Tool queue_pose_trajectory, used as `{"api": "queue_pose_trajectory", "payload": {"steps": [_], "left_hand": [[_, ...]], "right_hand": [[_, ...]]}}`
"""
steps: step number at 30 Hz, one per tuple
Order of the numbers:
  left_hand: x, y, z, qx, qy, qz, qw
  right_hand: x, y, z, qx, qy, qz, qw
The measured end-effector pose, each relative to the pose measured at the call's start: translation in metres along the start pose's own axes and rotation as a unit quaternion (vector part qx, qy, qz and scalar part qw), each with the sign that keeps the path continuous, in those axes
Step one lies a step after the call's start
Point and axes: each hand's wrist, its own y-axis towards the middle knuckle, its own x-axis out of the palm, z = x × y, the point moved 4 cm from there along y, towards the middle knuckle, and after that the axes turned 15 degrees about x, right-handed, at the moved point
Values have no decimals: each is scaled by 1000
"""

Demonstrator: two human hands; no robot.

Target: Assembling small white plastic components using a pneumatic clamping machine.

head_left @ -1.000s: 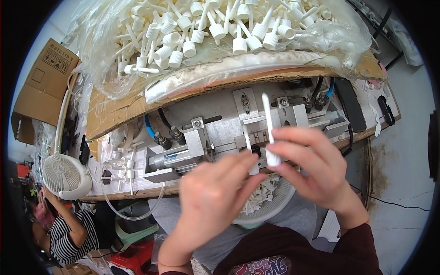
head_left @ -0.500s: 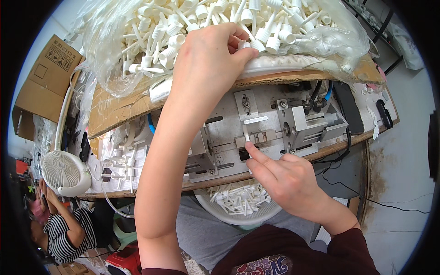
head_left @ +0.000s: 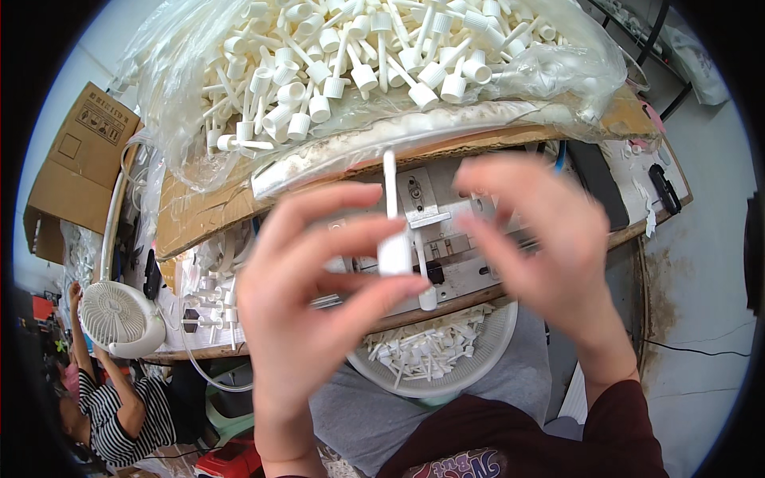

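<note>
My left hand [head_left: 311, 279] pinches a white ribbed cap with a stem [head_left: 394, 253] between fingers and thumb, its stem pointing up and away from me. My right hand [head_left: 542, 239] hovers to the right, blurred by motion, its fingers and thumb apart with nothing seen between them. Between the hands, a white stick with a thicker near end [head_left: 428, 296] shows over the metal fixture [head_left: 416, 190]; whether it rests there or is loose I cannot tell. The hands hide much of the fixture.
A plastic bag heaped with white stemmed caps [head_left: 362, 76] lies on cardboard [head_left: 199, 211] at the back. A basket [head_left: 498, 350] of white pieces sits below the bench edge. A white fan [head_left: 121, 317] stands left, near a person in a striped shirt [head_left: 131, 410].
My left hand has come back from the cap heap with a stemmed cap. My right hand has lifted off the fixture, moved up and right, and spread its fingers.
</note>
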Motion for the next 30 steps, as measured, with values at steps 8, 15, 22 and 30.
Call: {"api": "queue_pose_trajectory", "payload": {"steps": [8,15,22,30], "left_hand": [[47,-69,-1,115,277,-114,947],[62,-70,-21,155,337,-126,920],[59,-67,-20,135,334,-132,923],[17,-33,-12,103,171,-59,978]], "right_hand": [[13,87,23,40,-174,16,984],[25,96,27,30,-143,21,989],[13,51,1,-81,-15,26,996],[14,-49,-2,-39,51,-131,989]]}}
